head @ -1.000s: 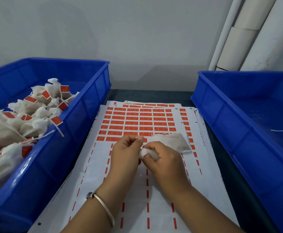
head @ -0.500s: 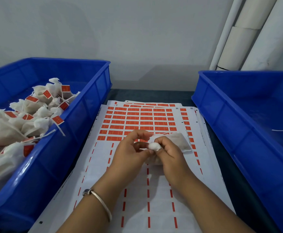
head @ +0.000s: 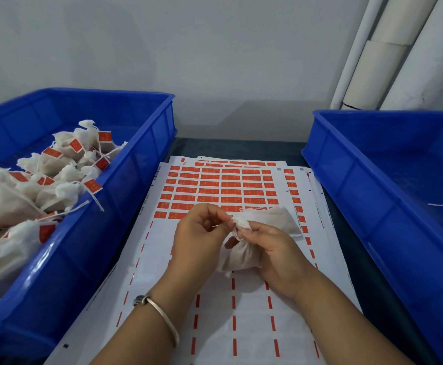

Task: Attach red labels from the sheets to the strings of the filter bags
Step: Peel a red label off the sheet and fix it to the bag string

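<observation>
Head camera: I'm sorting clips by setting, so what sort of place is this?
Probably a small packing or labelling workstation. A blue crate holds filter bags already tagged red, sheets of red labels cover the table, and both hands work on one filter bag.

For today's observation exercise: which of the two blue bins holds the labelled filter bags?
The left blue bin; its filter bags carry red labels, unlike the right bin.

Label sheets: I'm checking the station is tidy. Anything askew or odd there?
Slightly. The label sheets are stacked unevenly, with lower sheets' edges fanning out on the right. The top sheet's near rows are already peeled. A filter bag lies on it, beyond the hands.
</observation>
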A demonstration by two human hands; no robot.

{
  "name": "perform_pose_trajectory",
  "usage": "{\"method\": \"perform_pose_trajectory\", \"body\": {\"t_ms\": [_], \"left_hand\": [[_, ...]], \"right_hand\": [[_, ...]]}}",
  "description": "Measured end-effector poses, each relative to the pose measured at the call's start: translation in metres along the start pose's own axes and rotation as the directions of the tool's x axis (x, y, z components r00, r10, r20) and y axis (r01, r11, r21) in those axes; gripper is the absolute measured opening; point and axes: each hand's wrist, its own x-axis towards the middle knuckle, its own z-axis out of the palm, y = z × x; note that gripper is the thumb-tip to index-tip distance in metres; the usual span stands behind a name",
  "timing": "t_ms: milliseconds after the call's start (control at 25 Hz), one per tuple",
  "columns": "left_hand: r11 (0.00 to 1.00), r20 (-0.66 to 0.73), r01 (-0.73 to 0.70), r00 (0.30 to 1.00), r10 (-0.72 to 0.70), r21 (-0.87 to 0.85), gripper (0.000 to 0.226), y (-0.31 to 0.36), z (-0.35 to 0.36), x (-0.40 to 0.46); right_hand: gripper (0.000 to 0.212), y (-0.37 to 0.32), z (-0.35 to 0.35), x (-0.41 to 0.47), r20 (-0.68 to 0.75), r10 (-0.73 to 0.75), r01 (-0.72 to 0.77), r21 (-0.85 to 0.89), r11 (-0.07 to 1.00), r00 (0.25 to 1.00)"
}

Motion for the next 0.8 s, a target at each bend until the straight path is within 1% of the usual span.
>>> {"method": "perform_pose_trajectory", "body": {"t_ms": [120,200,240,320,400,520,640,760,800], "left_hand": [[0.967,0.059,-0.146,0.989,0.137,0.209,0.042,0.0045,0.0013,-0.0052],[0.945,0.116,-0.211,0.975,0.188,0.251,0.047,0.006,0.0005,-0.0076],[0.943,0.136,-0.223,0.972,0.194,0.249,0.045,0.0061,0.0,-0.0084],[0.926,0.179,-0.258,0.96,0.214,0.275,0.033,0.005,-0.0002,-0.0093],[0.889,0.181,-0.294,0.953,0.244,0.351,0.02,0.0038,0.0001,-0.0095],[0.867,0.11,-0.283,0.959,0.26,0.41,0.016,-0.0009,-0.0019,-0.0035],[0.862,0.129,-0.266,0.964,0.234,0.432,0.006,-0.0018,-0.0029,-0.0023],[0.892,0.154,-0.274,0.96,0.233,0.359,0.021,0.0018,-0.0015,-0.0075],[0.897,0.158,-0.276,0.959,0.234,0.344,0.022,0.0031,-0.0014,-0.0083]], "right_hand": [[0.032,-0.0009,-0.0022,0.0022,0.013,0.009,-0.011,0.127,0.992,1.0],[0.026,-0.0009,-0.0022,0.0039,-0.023,0.024,-0.02,0.169,0.985,0.999],[0.021,-0.0013,-0.0018,0.0039,-0.05,0.033,-0.024,0.175,0.984,0.998],[0.021,-0.0011,-0.0012,0.0034,-0.111,0.031,-0.018,0.119,0.993,0.993],[0.018,-0.0004,-0.0008,0.0024,-0.145,0.0,0.003,0.023,1.0,0.989],[0.018,-0.0001,0.0018,0.0014,-0.152,-0.053,0.042,-0.077,0.996,0.987],[0.023,0.0009,0.0005,0.0026,-0.187,-0.081,0.053,-0.149,0.987,0.979],[0.029,0.004,0.0002,0.0028,-0.174,-0.076,0.039,-0.208,0.977,0.982],[0.03,0.0047,0.0004,0.0024,-0.174,-0.078,0.038,-0.224,0.974,0.982]]}}
